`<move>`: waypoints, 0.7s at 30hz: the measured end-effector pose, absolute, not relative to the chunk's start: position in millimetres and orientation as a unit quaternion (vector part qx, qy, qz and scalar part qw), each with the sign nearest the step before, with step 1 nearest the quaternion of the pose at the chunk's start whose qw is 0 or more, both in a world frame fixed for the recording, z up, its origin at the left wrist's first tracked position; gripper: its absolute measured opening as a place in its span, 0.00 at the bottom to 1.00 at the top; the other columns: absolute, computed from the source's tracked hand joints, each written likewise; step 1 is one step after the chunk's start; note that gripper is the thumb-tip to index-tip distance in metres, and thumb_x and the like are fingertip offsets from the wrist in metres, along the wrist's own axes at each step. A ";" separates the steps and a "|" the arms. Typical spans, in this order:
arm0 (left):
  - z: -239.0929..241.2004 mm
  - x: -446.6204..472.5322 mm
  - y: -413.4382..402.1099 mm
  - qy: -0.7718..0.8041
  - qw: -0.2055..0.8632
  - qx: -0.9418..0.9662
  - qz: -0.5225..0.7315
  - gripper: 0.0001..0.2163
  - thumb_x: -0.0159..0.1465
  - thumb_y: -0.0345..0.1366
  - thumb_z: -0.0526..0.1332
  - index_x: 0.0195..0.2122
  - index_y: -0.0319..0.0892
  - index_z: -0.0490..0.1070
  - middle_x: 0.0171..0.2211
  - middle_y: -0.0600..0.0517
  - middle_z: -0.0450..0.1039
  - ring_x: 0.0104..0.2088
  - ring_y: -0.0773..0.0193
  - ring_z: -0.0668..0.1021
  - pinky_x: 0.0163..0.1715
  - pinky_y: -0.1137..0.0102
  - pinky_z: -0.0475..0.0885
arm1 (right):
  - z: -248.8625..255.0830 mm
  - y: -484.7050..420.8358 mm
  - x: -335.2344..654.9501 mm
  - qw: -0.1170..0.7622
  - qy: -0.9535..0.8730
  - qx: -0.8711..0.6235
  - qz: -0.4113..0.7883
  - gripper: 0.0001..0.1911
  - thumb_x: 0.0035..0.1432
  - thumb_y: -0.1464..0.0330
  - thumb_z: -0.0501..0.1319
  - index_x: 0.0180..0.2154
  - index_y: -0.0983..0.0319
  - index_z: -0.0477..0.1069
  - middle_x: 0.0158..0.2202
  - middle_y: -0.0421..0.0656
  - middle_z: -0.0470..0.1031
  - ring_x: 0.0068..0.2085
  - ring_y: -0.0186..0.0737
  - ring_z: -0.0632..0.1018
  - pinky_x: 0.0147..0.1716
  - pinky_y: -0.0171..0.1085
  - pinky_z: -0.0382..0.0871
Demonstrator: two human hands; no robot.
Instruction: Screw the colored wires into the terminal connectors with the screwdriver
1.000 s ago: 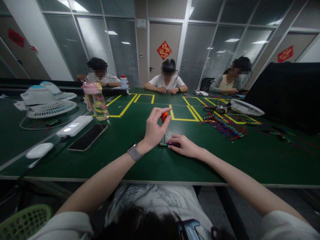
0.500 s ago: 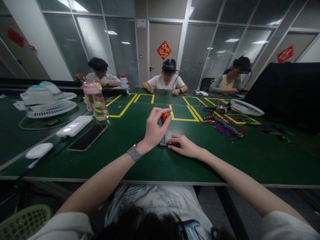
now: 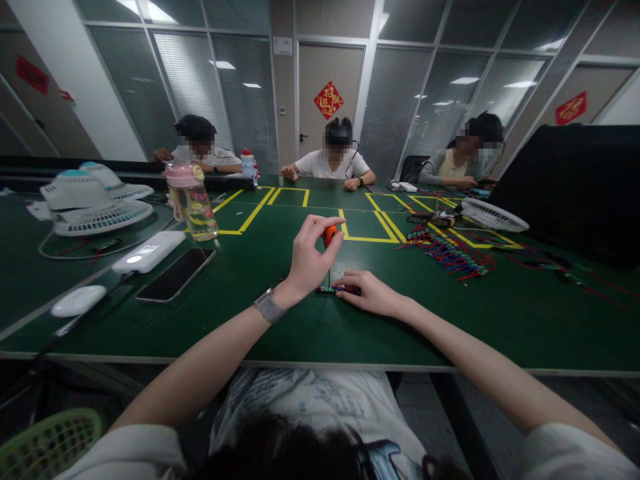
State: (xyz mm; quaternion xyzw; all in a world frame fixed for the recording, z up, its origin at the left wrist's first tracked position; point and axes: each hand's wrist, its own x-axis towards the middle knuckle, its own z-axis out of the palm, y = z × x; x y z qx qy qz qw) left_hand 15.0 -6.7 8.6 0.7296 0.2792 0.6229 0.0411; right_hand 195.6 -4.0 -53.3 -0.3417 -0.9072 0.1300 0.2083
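Observation:
My left hand (image 3: pixel 311 257) is closed around the orange handle of a screwdriver (image 3: pixel 331 235), which stands upright. Its thin dark shaft runs down to a small green circuit board (image 3: pixel 327 290) lying on the table. My right hand (image 3: pixel 367 292) rests low beside the board, its fingertips pinching the board's right end, where dark and coloured wires show. The fingers cover that end in part, and the exact spot where the screwdriver's tip meets the board is too small to make out.
On the green table (image 3: pixel 280 337) at left are a phone (image 3: pixel 176 275), a white power bank (image 3: pixel 149 252), a bottle (image 3: pixel 193 203) and fans (image 3: pixel 95 200). Wired boards (image 3: pixel 450 250) lie right, near a black screen (image 3: pixel 575 193). Several people sit across the table.
My hands, the screwdriver and the board stay almost still. Across the table, the middle person's hand on the left side has shifted outward and up a little.

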 end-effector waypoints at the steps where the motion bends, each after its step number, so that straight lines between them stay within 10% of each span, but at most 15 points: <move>1: 8.6 15.0 -6.6 0.279 0.041 0.729 0.623 0.07 0.64 0.29 0.60 0.43 0.43 0.73 0.35 0.52 0.69 0.36 0.67 0.72 0.39 0.71 0.68 | -53.2 -4.2 195.6 0.209 -0.908 -0.341 0.129 0.13 0.63 0.68 0.58 0.46 0.64 0.76 0.31 0.42 0.70 0.30 0.34 0.72 0.32 0.33 0.65; 14: 6.1 12.5 -3.9 0.256 0.085 0.737 0.620 0.13 0.69 0.31 0.51 0.49 0.44 0.72 0.43 0.49 0.73 0.45 0.64 0.75 0.45 0.68 0.70 | -53.5 -3.9 195.5 0.214 -0.909 -0.336 0.124 0.13 0.63 0.68 0.58 0.46 0.63 0.76 0.31 0.42 0.70 0.29 0.34 0.71 0.31 0.33 0.65; 21: 5.3 14.3 -3.0 0.278 0.048 0.724 0.629 0.08 0.64 0.34 0.61 0.44 0.44 0.75 0.36 0.52 0.66 0.35 0.67 0.72 0.39 0.71 0.70 | -53.8 -4.0 195.7 0.218 -0.908 -0.333 0.129 0.12 0.63 0.67 0.58 0.46 0.63 0.76 0.31 0.42 0.70 0.29 0.34 0.71 0.31 0.33 0.65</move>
